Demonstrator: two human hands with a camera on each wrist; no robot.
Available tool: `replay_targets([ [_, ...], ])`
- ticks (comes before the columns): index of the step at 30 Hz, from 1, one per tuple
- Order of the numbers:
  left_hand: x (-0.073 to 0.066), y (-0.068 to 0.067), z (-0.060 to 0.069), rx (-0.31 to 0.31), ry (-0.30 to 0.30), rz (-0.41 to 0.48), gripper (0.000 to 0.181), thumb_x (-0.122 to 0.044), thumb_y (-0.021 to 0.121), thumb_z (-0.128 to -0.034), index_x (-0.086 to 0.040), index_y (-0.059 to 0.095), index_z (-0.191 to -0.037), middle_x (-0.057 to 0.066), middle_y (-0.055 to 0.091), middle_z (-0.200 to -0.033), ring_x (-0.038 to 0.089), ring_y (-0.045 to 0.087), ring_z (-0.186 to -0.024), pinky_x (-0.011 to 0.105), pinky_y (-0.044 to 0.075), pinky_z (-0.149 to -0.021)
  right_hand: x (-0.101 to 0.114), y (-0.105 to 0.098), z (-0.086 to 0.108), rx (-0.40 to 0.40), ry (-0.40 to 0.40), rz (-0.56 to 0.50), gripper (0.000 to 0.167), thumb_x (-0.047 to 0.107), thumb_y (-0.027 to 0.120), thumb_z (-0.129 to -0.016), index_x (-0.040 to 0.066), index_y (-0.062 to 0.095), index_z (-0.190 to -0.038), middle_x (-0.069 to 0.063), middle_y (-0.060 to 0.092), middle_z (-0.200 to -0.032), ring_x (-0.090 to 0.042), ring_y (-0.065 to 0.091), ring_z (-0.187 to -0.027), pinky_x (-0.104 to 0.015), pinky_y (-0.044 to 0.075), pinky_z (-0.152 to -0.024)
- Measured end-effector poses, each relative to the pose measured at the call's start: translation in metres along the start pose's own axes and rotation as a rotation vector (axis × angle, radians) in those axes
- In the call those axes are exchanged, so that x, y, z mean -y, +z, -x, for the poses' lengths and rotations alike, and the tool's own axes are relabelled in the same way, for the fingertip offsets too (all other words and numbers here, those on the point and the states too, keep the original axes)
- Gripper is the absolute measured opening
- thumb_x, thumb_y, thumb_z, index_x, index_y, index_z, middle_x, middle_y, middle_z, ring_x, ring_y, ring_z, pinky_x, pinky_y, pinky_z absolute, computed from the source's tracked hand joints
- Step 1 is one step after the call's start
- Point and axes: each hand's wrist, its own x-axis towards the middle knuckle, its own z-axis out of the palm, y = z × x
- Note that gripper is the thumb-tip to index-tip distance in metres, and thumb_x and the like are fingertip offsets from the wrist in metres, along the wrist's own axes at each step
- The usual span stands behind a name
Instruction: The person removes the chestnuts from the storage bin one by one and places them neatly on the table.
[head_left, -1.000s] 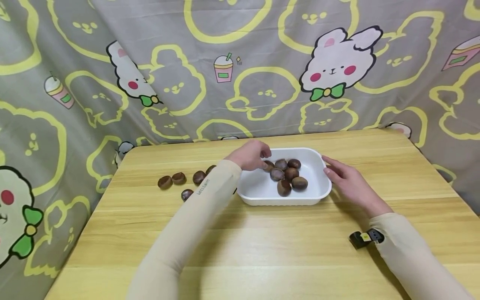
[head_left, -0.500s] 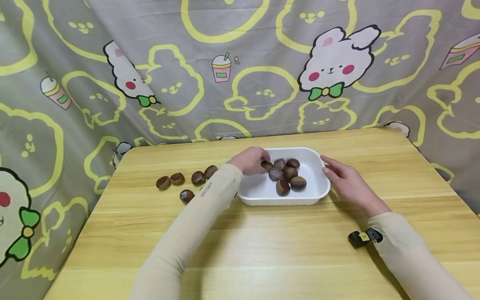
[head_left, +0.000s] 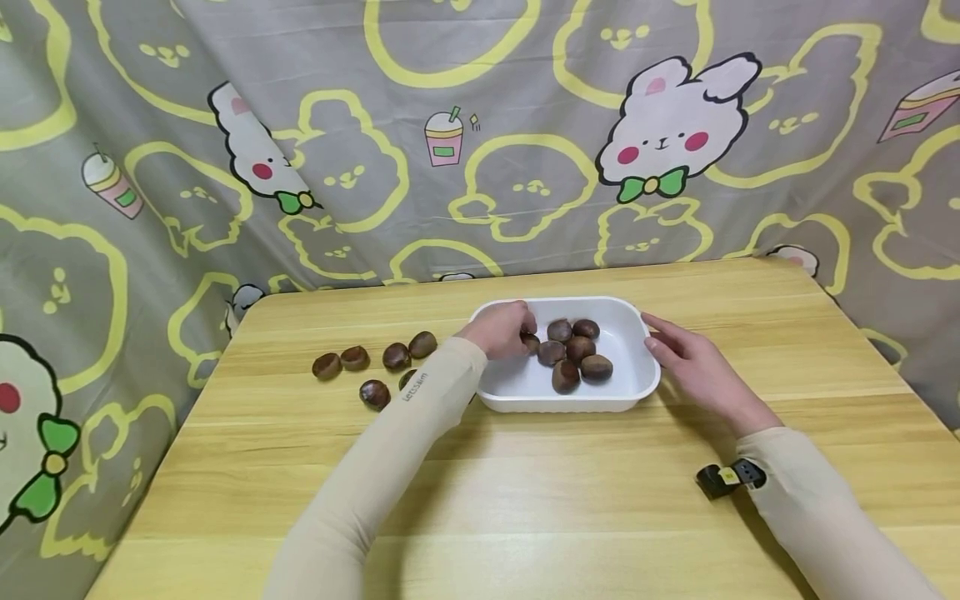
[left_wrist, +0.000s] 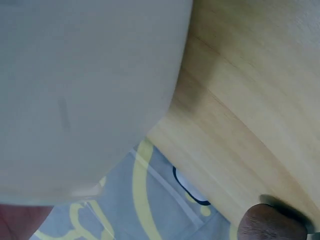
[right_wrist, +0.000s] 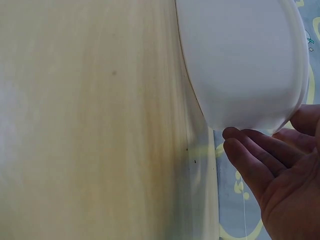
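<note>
My left hand reaches over the left side of a white plastic tray and pinches a brown chestnut inside it. Beside that one, several more chestnuts lie grouped on the tray floor. The right hand rests against the tray's right end. Its fingers are extended along the outer wall in the right wrist view. In the left wrist view the tray wall fills much of the picture and hides most of the left hand.
Several chestnuts lie on the wooden table left of the tray, one partly behind the left sleeve. A black strap-like device sits at the right cuff. A patterned curtain stands behind the table.
My left hand has moved slightly toward the tray's near side, with the pinched chestnut moving along. The right hand stays at the tray's end.
</note>
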Motion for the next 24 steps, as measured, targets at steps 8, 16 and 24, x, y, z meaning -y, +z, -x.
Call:
replay_targets([
  [8, 0.005, 0.003, 0.001, 0.016, -0.045, 0.056, 0.022, -0.006, 0.078, -0.0822, -0.008, 0.071, -0.103, 0.001, 0.066, -0.094, 0.016, 0.057, -0.090, 0.027, 0.045, -0.086, 0.000, 0.000, -0.001, 0.005, 0.003, 0.004, 0.051, 0.026, 0.043, -0.107, 0.002, 0.034, -0.151, -0.031, 0.053, -0.131, -0.041, 0.052, -0.122, -0.054, 0.039, -0.101],
  [16, 0.008, 0.000, 0.004, 0.044, -0.058, 0.130, 0.027, -0.010, 0.077, -0.0838, -0.007, 0.069, -0.109, 0.002, 0.066, -0.101, 0.016, 0.058, -0.095, 0.027, 0.045, -0.088, -0.001, 0.001, 0.000, 0.003, 0.002, -0.006, 0.052, 0.027, 0.043, -0.107, 0.002, 0.035, -0.151, -0.031, 0.051, -0.134, -0.043, 0.050, -0.124, -0.054, 0.038, -0.101],
  [24, 0.010, -0.011, 0.013, 0.020, -0.029, 0.244, 0.027, -0.010, 0.077, -0.0832, -0.005, 0.069, -0.109, 0.003, 0.065, -0.097, 0.015, 0.058, -0.092, 0.026, 0.046, -0.085, 0.001, 0.000, 0.000, 0.005, 0.014, -0.006, 0.053, 0.029, 0.042, -0.107, 0.002, 0.034, -0.151, -0.031, 0.050, -0.135, -0.043, 0.049, -0.125, -0.055, 0.037, -0.103],
])
